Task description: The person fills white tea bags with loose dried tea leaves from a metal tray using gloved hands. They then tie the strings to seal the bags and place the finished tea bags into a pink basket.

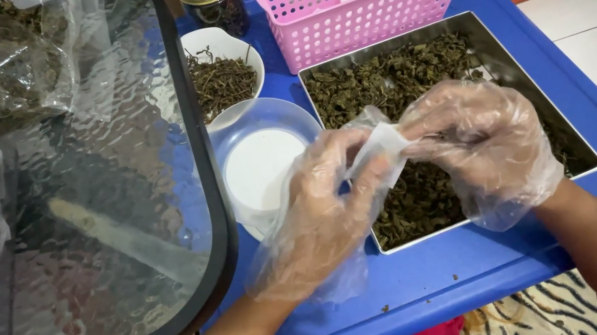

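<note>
Hands in clear plastic gloves, left hand (320, 196) and right hand (473, 137), are pinching open a small white filter bag (381, 146) between their fingers above the steel tray of dried green leaves (398, 80), with filling the bag likely next.

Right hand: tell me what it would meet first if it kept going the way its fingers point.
The right hand points left, its fingers pinching a small white pouch. The left hand, on the same pouch, comes first, almost touching already.
</note>
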